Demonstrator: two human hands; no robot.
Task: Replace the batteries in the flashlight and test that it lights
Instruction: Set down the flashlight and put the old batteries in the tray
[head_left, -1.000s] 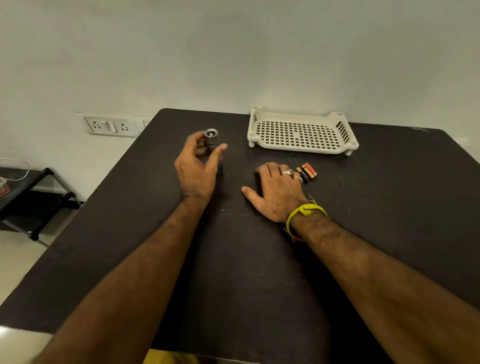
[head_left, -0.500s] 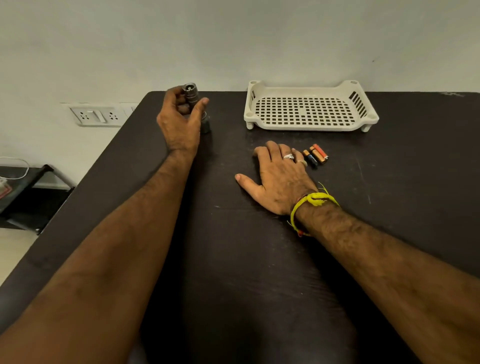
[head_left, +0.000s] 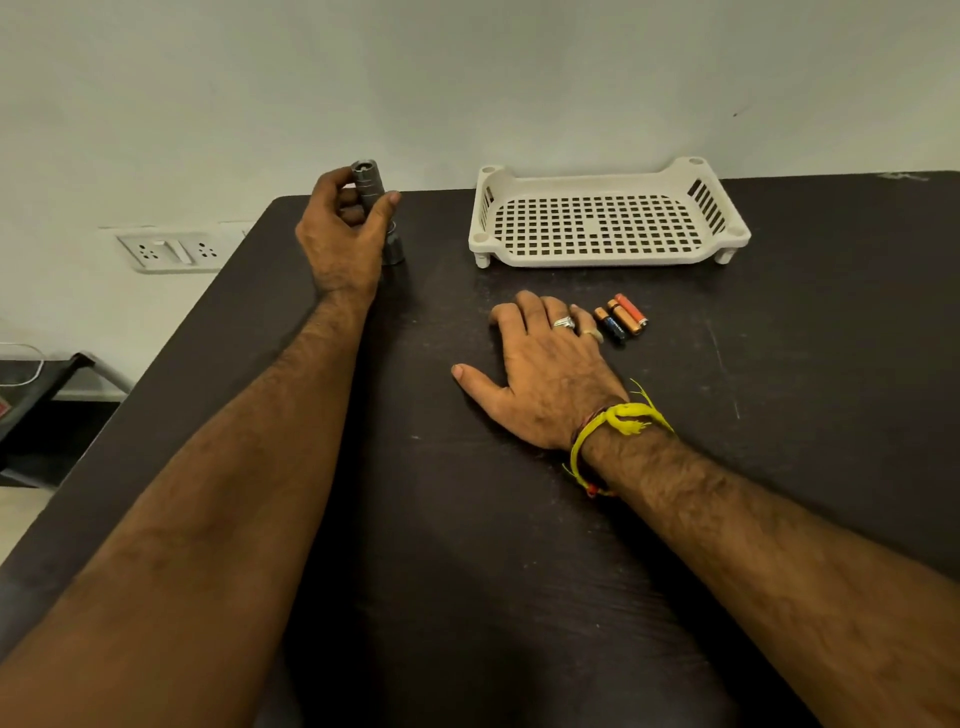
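A small grey metal flashlight (head_left: 370, 188) stands upright near the table's far left corner, its wide head down on the dark tabletop. My left hand (head_left: 340, 244) is wrapped around its body, thumb on the right side, and hides the middle of it. Three small batteries (head_left: 621, 321), orange and dark blue, lie side by side on the table. My right hand (head_left: 545, 371) rests flat, palm down, just left of them, fingers spread and holding nothing. Its little finger is close to the nearest battery.
A cream perforated plastic tray (head_left: 605, 223) stands on short feet at the back of the dark table (head_left: 467, 519), against the wall. Wall sockets (head_left: 171, 251) sit left of the table. A low dark rack (head_left: 47, 395) stands on the floor at far left.
The camera has tilted so the table fills more of the view. My left hand keeps its hold on the upright flashlight. My right hand has stayed flat beside the batteries.
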